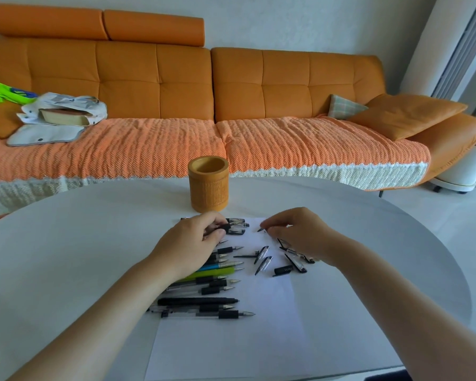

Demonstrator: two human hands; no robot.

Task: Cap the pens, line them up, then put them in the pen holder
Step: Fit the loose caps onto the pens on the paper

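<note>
Several uncapped pens lie side by side on a white paper sheet, tips pointing right. Loose caps are scattered to their right. Capped pens lie at the sheet's far end. My left hand rests over the upper pens, fingers closed on a black pen grip beside the capped ones. My right hand pinches a small cap at the sheet's far right, its tip poking out by the fingertips. An orange cylindrical pen holder stands upright and empty beyond the sheet.
The round white table curves away on both sides. Behind it stands an orange sofa with a textured cover, a bag with a book at its left and cushions at its right.
</note>
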